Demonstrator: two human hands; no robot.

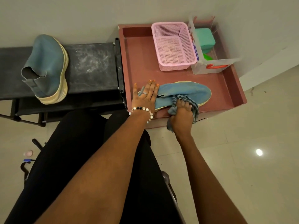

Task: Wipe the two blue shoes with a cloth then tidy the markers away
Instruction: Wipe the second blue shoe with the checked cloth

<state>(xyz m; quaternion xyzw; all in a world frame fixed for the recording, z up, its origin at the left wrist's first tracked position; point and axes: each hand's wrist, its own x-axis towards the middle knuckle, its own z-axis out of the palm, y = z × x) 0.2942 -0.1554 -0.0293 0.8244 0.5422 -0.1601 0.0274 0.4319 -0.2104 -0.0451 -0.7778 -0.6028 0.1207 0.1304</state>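
Note:
One blue shoe [184, 91] lies on its side in the reddish-brown tray [226, 88], toe pointing right. My left hand [144, 96] presses flat on its heel end with straight fingers. My right hand [182, 113] grips a grey-blue striped cloth [195, 109] against the shoe's near side. The second blue shoe [47, 68], with a pale yellow sole, lies on its side on the black shoe rack [92, 65] at the left. A blue marker [28, 160] lies on the floor at the lower left.
An empty pink mesh basket [174, 46] and a clear plastic box [210, 62] holding green items stand at the tray's back right. A pale pink object [28, 153] lies on the floor beside the marker. My black-clad legs fill the lower middle. Tiled floor extends to the right.

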